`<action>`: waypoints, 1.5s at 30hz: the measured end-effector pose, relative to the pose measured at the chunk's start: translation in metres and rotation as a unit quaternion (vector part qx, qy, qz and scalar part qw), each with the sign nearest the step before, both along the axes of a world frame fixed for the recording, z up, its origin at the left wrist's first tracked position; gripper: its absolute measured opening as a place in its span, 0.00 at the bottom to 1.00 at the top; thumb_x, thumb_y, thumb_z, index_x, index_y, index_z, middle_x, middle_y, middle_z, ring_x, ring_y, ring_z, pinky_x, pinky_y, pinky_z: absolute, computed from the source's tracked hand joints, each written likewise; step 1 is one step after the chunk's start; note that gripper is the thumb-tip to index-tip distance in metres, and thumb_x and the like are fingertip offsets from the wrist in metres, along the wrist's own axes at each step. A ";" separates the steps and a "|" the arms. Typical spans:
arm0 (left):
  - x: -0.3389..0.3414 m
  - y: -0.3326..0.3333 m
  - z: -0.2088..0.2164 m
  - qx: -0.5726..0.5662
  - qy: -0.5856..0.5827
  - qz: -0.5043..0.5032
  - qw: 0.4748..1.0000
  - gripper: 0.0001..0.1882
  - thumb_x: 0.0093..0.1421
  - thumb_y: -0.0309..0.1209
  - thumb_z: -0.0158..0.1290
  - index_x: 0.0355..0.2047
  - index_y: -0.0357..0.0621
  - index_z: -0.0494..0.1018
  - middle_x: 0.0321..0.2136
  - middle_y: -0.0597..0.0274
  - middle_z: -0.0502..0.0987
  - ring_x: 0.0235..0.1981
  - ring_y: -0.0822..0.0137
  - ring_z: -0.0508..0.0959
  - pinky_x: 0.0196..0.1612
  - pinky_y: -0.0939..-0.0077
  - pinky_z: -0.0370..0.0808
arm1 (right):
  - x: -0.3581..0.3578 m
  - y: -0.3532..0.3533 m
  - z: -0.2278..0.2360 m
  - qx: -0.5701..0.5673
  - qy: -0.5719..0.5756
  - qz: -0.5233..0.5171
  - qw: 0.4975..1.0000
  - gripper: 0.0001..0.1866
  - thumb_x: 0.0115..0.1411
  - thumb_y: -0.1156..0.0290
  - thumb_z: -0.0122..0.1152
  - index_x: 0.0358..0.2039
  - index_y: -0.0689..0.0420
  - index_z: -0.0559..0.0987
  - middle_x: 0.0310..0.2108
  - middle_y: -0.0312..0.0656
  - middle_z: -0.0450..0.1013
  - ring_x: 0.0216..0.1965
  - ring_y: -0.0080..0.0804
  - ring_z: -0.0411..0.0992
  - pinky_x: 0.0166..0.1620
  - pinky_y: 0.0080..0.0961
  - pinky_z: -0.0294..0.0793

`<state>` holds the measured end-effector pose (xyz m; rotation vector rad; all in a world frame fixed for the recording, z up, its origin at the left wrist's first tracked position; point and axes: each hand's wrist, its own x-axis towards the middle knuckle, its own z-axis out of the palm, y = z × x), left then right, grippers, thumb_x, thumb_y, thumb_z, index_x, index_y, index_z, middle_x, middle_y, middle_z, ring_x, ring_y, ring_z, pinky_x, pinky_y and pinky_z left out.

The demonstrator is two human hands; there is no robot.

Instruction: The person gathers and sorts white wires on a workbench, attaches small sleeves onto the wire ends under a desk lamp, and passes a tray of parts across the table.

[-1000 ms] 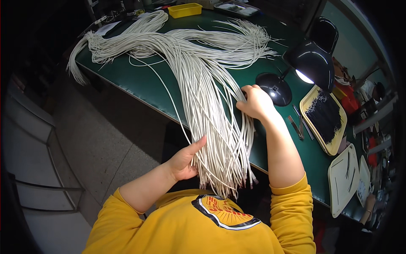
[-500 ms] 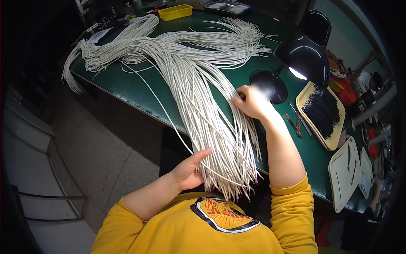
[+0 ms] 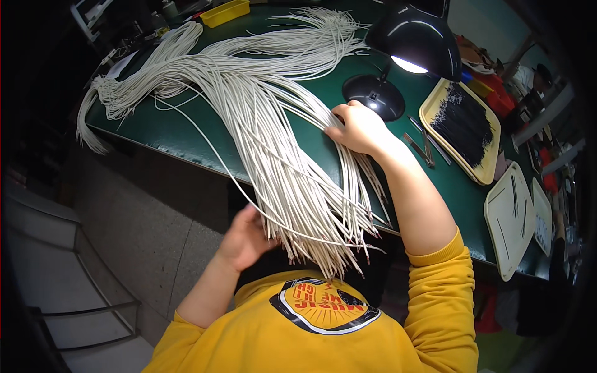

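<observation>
A thick bundle of white wires (image 3: 249,143) lies across the table, and its near ends fan out over the front edge toward my body. My right hand (image 3: 359,127) is closed around a few strands on the bundle's right side, beside the lamp base. My left hand (image 3: 241,239) is at the left edge of the hanging wire ends. Motion smears it and its fingers are partly hidden, so I cannot tell whether it grips any. One loose strand curves along the bundle's left side.
A black desk lamp (image 3: 413,37) shines over the green table (image 3: 180,133). Tweezers (image 3: 428,148) lie near a cream tray (image 3: 429,112) of thin black pieces. Another pale tray (image 3: 504,248) stands at the right edge. A yellow bin (image 3: 225,13) is at the back.
My left hand has shifted left, its thumb no longer lying over the wires. My right hand stays on its strands. The whole view has shifted, with the table sitting higher and further left.
</observation>
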<state>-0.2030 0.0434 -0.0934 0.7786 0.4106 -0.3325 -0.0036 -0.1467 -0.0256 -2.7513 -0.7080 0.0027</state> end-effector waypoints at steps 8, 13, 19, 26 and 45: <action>0.030 0.060 0.033 0.335 -0.224 0.342 0.849 0.12 0.54 0.27 0.45 0.39 0.38 0.62 0.38 0.61 0.66 0.39 0.71 0.67 0.43 0.80 0.62 | -0.018 -0.012 0.020 -0.066 0.063 0.043 0.995 0.27 0.37 0.65 0.60 0.41 0.60 0.69 0.37 0.49 0.65 0.40 0.41 0.65 0.44 0.28 0.64; 0.066 0.030 0.071 0.495 -0.408 0.085 0.763 0.14 0.50 0.23 0.48 0.39 0.35 0.63 0.37 0.60 0.68 0.39 0.73 0.67 0.41 0.81 0.64 | -0.016 -0.030 0.028 -0.131 0.063 0.050 0.988 0.26 0.34 0.73 0.60 0.39 0.62 0.67 0.32 0.52 0.66 0.36 0.45 0.67 0.40 0.30 0.67; 0.129 -0.008 0.107 0.625 -0.484 -0.121 0.600 0.19 0.48 0.25 0.48 0.42 0.37 0.65 0.40 0.54 0.68 0.44 0.65 0.67 0.45 0.75 0.64 | -0.019 -0.040 0.007 -0.083 -0.004 0.051 0.995 0.20 0.33 0.80 0.56 0.30 0.64 0.64 0.28 0.52 0.66 0.34 0.48 0.66 0.37 0.33 0.67; 0.205 -0.056 0.068 0.742 -0.516 -0.279 0.323 0.23 0.41 0.23 0.46 0.42 0.36 0.63 0.38 0.51 0.68 0.43 0.56 0.66 0.46 0.68 0.63 | -0.015 -0.055 0.003 0.096 -0.031 0.071 0.992 0.15 0.34 0.79 0.51 0.28 0.60 0.67 0.25 0.49 0.67 0.30 0.45 0.66 0.34 0.31 0.65; 0.249 -0.070 0.086 0.347 -0.306 -0.527 0.713 0.09 0.51 0.31 0.51 0.26 0.37 0.66 0.18 0.62 0.72 0.15 0.76 0.72 0.19 0.88 0.68 | 0.005 -0.085 0.030 0.244 -0.032 -0.027 0.969 0.11 0.39 0.69 0.60 0.24 0.61 0.75 0.22 0.45 0.70 0.25 0.36 0.69 0.32 0.24 0.68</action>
